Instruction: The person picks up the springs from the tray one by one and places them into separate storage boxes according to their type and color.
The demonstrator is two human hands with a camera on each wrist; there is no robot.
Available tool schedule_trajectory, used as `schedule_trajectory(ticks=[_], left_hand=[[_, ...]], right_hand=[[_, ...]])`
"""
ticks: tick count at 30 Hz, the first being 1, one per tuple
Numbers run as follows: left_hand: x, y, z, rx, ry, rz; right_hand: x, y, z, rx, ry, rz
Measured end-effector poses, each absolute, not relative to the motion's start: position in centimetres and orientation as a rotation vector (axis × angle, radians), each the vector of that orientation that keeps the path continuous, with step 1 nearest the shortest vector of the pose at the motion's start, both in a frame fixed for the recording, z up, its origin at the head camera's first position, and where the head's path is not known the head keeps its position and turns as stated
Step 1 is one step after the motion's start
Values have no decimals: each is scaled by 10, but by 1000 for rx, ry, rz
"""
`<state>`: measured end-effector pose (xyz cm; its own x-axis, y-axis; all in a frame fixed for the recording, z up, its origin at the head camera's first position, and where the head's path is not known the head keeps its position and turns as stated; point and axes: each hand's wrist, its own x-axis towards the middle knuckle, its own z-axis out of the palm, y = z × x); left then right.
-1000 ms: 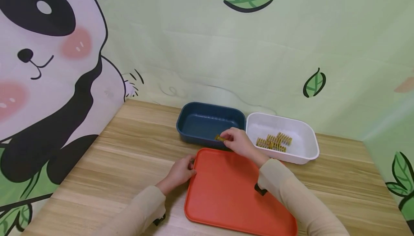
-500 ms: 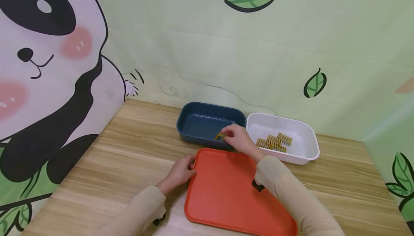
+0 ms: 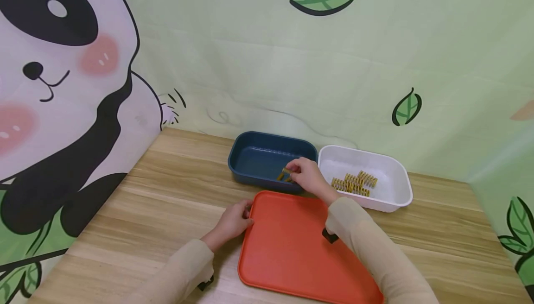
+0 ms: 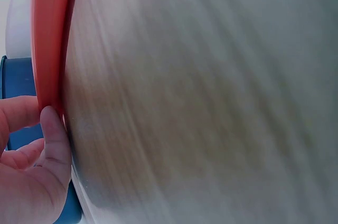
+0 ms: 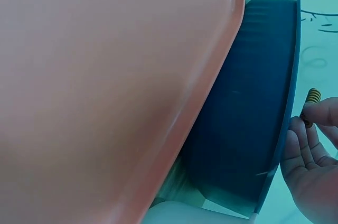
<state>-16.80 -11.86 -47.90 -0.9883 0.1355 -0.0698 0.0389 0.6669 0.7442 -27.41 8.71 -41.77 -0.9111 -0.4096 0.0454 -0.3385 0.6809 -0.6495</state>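
Note:
My right hand (image 3: 309, 176) pinches a yellow coil spring (image 3: 287, 171) between thumb and fingers, over the front part of the dark blue box (image 3: 273, 185). Below that spring, another yellow spring (image 3: 281, 176) shows inside the box by its front wall, partly hidden. In the right wrist view the pinched spring (image 5: 313, 96) sticks up past the box's rim. My left hand (image 3: 231, 220) holds the left edge of the red tray (image 3: 292, 243), with thumb and a finger at its rim (image 4: 50, 76) in the left wrist view.
Right beside the blue box stands a white box (image 3: 394, 188) with several yellow springs (image 3: 353, 186) lying in it. The tray lies in front of both boxes, under my right forearm. A pale green printed cloth (image 3: 267, 63) rises behind the wooden table (image 3: 179, 174).
My right hand has shifted slightly back and up over the blue box with the spring. More of the springs at the front wall now shows. My left hand and the tray stay put.

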Motion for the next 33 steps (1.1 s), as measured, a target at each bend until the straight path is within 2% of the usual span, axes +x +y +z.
schedule_trajectory(ticks=[33], left_hand=[[-168, -119, -479, 157, 2754, 1225]], right_hand=[[-295, 83, -431, -554, 2769, -986]])
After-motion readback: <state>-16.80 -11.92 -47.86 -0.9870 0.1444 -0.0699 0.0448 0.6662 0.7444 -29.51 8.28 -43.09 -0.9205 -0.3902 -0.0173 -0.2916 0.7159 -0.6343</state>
